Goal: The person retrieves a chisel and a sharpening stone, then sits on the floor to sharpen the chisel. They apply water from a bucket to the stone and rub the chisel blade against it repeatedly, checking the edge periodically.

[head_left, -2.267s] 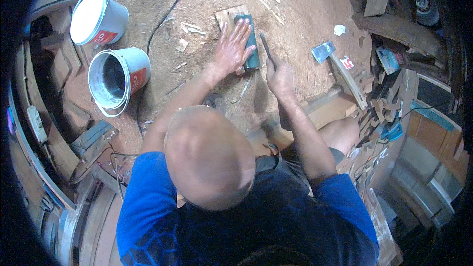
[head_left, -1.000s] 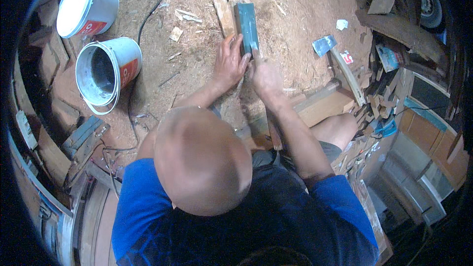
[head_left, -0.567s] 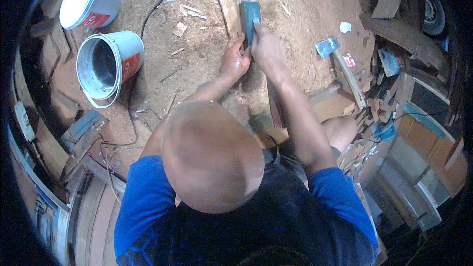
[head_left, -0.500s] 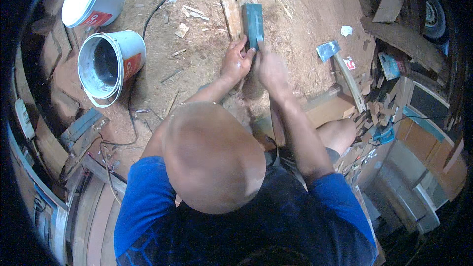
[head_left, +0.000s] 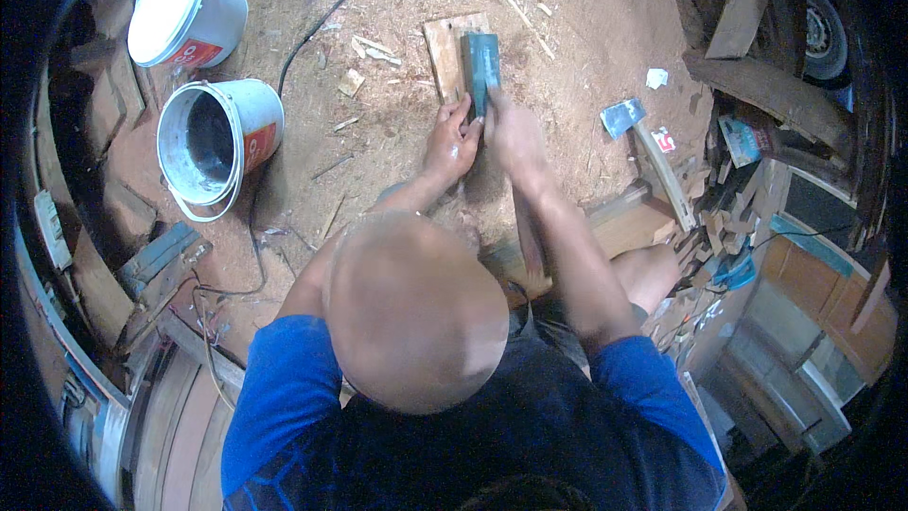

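A dark grey-green rectangular block (head_left: 481,57), like a sharpening stone, lies partly over a light wooden board (head_left: 444,43) on the ground. My left hand (head_left: 451,142) has its thumb and fingers closed on the block's near end, beside the board. Against the right side of that same end is my right hand (head_left: 516,140), curled and blurred; its grip is hidden. A brown wooden strip (head_left: 530,241) runs below my right wrist. Whether my right hand holds it, I cannot tell.
A hatchet (head_left: 648,147) lies at the right near wood offcuts (head_left: 724,237). Left stand an open white bucket (head_left: 260,118) and a lidded one (head_left: 222,28), with a black cable (head_left: 326,14) passing them. Wood chips (head_left: 378,52) litter the ground. A beam (head_left: 629,227) lies before my leg.
The whole view has shifted slightly, so the block, board and hands appear lower. Both hands stay at the block's near end; the right one is blurred in both frames.
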